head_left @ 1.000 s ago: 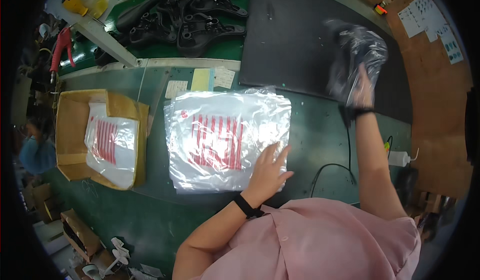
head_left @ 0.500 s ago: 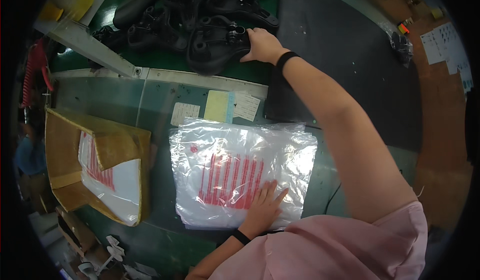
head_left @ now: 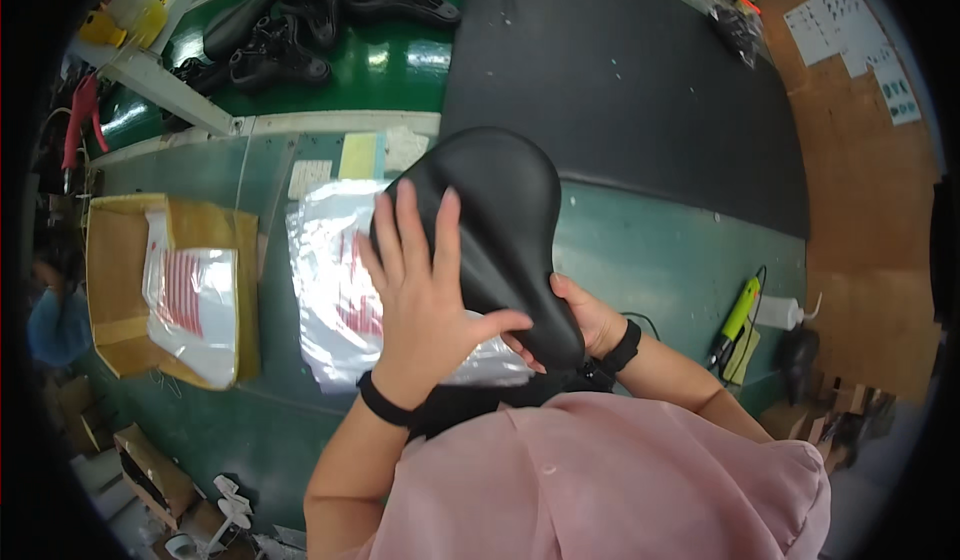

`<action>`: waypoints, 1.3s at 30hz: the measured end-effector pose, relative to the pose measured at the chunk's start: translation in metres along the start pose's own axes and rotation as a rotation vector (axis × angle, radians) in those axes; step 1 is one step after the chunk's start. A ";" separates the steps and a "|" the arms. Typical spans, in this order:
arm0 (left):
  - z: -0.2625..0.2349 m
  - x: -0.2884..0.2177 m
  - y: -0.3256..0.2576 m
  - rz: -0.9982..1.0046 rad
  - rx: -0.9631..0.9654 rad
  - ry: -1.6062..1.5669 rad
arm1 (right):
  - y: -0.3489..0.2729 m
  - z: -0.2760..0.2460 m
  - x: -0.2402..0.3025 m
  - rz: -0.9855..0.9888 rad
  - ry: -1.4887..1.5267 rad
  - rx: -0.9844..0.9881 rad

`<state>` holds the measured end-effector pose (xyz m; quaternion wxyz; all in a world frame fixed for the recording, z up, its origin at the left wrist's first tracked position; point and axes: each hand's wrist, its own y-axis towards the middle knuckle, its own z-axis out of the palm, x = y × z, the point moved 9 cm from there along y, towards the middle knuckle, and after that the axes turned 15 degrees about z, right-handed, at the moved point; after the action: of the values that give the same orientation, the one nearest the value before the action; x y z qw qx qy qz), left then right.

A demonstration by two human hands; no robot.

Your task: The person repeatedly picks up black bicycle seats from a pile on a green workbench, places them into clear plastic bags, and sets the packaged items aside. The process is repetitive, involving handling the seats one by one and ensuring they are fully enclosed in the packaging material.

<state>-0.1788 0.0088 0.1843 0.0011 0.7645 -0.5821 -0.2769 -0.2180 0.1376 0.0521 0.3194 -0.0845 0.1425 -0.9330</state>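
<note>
I hold a black bicycle saddle [head_left: 510, 220] close to my chest, above the green bench. My left hand [head_left: 425, 295] lies flat on its left side with the fingers spread. My right hand [head_left: 585, 320] grips its narrow end from below. Under the saddle lies a stack of clear plastic bags [head_left: 330, 300] with red stripes printed on them, flat on the bench.
A cardboard box [head_left: 115, 260] holding more striped bags stands at the left. Several black saddles [head_left: 290, 30] lie on the far green surface. A black mat [head_left: 640, 90] covers the far right. A yellow-green power tool [head_left: 738, 310] lies at the right with a cable.
My right hand has brought a saddle from the far pile to my chest. My left hand has left the bags and now rests on the saddle.
</note>
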 end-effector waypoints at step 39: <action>0.204 0.042 -0.114 -0.655 -0.101 -0.874 | -0.252 -0.096 -0.063 -0.278 -1.126 -1.895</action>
<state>-0.1569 0.0733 -0.0426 -0.2904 0.7186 -0.2460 -0.5821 -0.3367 0.3877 0.0375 0.0372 -0.7213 0.6220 -0.3025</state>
